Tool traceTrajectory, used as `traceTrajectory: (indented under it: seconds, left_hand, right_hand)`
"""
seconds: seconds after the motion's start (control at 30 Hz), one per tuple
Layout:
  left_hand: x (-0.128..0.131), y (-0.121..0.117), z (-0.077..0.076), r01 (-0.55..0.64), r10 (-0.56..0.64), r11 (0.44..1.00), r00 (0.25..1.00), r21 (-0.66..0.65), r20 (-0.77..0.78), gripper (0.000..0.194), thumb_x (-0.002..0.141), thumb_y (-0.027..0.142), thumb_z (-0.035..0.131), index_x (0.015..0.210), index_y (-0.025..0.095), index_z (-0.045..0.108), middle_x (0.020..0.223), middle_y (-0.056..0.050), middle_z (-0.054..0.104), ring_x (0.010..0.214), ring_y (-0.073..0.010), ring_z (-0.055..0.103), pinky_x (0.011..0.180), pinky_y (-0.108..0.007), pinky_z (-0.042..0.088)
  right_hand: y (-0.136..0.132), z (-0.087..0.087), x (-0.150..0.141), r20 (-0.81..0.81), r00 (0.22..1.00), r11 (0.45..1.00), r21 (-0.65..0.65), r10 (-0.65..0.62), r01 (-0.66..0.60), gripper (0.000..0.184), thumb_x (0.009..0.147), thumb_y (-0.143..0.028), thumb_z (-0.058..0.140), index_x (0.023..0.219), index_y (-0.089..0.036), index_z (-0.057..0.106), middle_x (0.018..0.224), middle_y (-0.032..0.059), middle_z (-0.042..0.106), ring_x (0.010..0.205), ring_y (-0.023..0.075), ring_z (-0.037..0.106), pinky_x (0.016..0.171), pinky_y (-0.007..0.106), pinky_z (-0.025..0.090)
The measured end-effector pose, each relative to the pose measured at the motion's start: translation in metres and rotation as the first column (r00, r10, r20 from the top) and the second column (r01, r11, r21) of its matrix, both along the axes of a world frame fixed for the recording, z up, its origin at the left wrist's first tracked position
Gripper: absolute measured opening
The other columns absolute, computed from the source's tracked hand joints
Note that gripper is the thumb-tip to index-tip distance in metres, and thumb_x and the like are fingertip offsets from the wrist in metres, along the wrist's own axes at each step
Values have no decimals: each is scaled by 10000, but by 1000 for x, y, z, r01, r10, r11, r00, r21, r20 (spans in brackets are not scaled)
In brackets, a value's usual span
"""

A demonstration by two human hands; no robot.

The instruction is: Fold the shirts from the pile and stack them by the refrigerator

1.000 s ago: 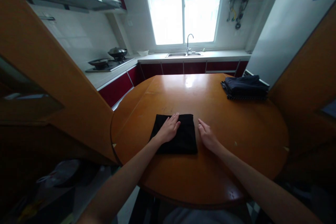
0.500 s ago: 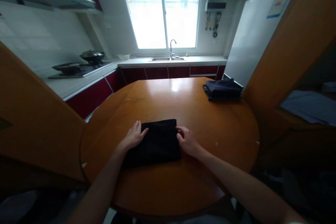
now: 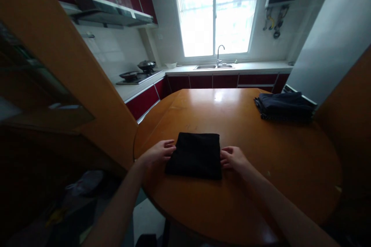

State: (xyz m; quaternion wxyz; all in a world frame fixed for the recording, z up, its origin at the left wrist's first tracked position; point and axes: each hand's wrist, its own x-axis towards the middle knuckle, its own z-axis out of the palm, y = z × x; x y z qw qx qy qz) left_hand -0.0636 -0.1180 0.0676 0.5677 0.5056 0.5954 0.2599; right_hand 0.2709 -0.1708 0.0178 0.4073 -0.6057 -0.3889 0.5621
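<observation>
A folded black piece of cloth [image 3: 197, 155], probably a garment, lies flat on the round-ended wooden table [image 3: 232, 200] in front of me. At its left edge is my left hand [image 3: 158, 151], fingers apart and their tips touching or almost touching the cloth. My right hand [image 3: 236, 159] rests at the opposite edge with loosely bent, parted fingers against the side of the fold. Neither hand is visibly gripping the fabric.
Dark folded clothes [image 3: 285, 106] are stacked at the table's far right. Beyond the table are a sink [image 3: 205, 67] with a faucet [image 3: 218, 54], and a stove [image 3: 142, 77] with pans. A wooden frame [image 3: 110, 123] rises on the left, a white fridge [image 3: 330, 42] on the right.
My left hand has moved off the top of the cloth to its left edge. The cloth's lower left part now looks squared up. The view has turned left.
</observation>
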Motion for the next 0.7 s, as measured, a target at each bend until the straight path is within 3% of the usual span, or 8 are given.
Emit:
traceTrajectory:
  seconds: [0.1, 0.27, 0.37, 0.57, 0.7]
  left_hand:
    - [3, 5, 4, 5, -4, 1000, 994, 9, -110, 873, 686, 382, 859, 1438, 146, 485, 1228, -165, 670, 1020, -244, 676, 741, -281, 544]
    - [14, 17, -1, 113, -96, 992, 967, 59, -237, 723, 619, 422, 875, 1233, 122, 637, 1072, -134, 728, 927, -267, 685, 650, -271, 485]
    - [16, 19, -5, 110, -94, 990, 979, 82, -179, 762, 636, 451, 871, 1278, 134, 607, 1151, -148, 712, 1020, -283, 676, 699, -275, 498]
    - [22, 4, -6, -4, 2, 998, 999, 66, 41, 1056, 673, 375, 886, 1555, 270, 316, 1327, -156, 628, 1097, -289, 671, 809, -325, 550]
    - [30, -10, -10, 27, -55, 994, 961, 103, 273, 968, 638, 260, 907, 1494, 261, 456, 1386, -140, 601, 1154, -278, 652, 899, -330, 564]
  right_hand:
    - [3, 1, -1, 59, 996, 997, -30, 68, -66, 132, 921, -253, 632, 929, -123, 614, 728, 46, 682, 474, 114, 630, 389, 196, 437]
    - [19, -1, -7, 107, 986, 990, -65, 132, -125, 340, 943, -421, 611, 742, -149, 576, 584, -2, 599, 346, 68, 489, 308, 177, 283]
    - [24, 1, -12, 131, 980, 988, -58, 151, -144, 382, 930, -454, 616, 698, -155, 572, 520, -15, 559, 336, 62, 446, 305, 174, 234]
    - [20, 14, -23, 206, 978, 997, 51, 44, -55, 218, 878, -270, 655, 705, -148, 605, 535, -10, 580, 431, 93, 521, 382, 182, 356]
    - [23, 20, -24, 109, 994, 999, 24, 20, -22, 205, 856, -326, 702, 789, -143, 635, 599, -7, 610, 485, 95, 542, 409, 176, 373]
